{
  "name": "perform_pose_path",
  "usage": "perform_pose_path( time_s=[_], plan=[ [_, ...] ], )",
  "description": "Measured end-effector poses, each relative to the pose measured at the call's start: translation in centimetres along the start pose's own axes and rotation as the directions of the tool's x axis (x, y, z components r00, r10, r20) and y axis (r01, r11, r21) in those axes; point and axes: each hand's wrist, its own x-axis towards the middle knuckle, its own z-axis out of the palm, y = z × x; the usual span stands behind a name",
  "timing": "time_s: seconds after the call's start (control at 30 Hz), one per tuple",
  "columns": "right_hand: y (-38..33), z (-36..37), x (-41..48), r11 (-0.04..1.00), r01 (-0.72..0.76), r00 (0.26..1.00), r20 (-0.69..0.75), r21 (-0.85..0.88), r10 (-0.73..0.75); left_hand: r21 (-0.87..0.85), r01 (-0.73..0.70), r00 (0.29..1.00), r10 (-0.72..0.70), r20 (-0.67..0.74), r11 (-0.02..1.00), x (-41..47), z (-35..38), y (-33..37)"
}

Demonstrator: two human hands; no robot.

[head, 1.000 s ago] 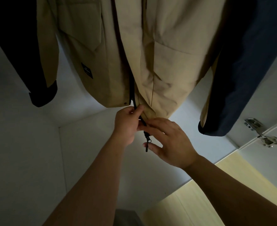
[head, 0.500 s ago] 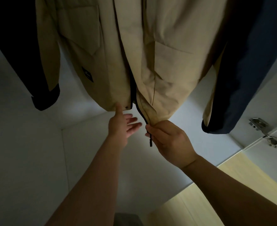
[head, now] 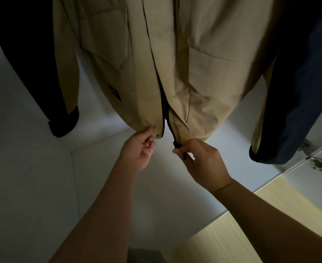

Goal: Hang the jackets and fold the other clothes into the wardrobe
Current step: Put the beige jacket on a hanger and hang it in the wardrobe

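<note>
Black garment (head: 23, 73): hangs just left of the tan jacket, its dark cuff about level with the jacket's hem.
Tan jacket (head: 213, 76): hangs in the middle of the white wardrobe (head: 33, 186), front toward the viewer, with a flap pocket on each front panel.
Dark label (head: 114, 92): small patch low on the jacket's left-side panel.
Left hand (head: 139, 149): just under the jacket's left-side hem, thumb and curled fingers (head: 150, 144) pinching the hem edge beside a small snap.
Black zipper (head: 164, 111): runs down the jacket's front; the two panels are parted at the bottom.
Right hand (head: 203, 162): just under the jacket's right-side hem, fingers (head: 179, 150) pinching the zipper's lower end, a black pull (head: 184, 155) dangling below them.
Navy garment (head: 298, 92): hangs to the right of the jacket, its cuff lower than the jacket's hem.
Metal hinge (head: 317, 162): on the white panel at the far right of the jacket.
Pale wood floor (head: 251, 224): below and to the right of the jacket.
</note>
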Motion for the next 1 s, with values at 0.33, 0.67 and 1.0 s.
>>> perform_pose_path(
  time_s=[0.33,0.67,1.0],
  plan=[
    [-0.8,1.6,0.7,0.999,-0.035,0.999,0.036,0.008,0.035,0.471,-0.176,0.981,0.192,0.015,0.864,-4.2,0.4,0.9],
    [-0.9,2.8,0.5,0.990,-0.081,0.991,0.116,0.111,0.068,0.630,-0.182,0.974,0.226,0.010,0.755,-4.7,0.3,1.2],
    [-0.7,4.6,0.2,0.877,-0.422,0.905,0.048,0.228,0.423,0.763,-0.215,0.940,0.342,-0.009,0.609,-3.5,-0.7,0.6]
  ],
)
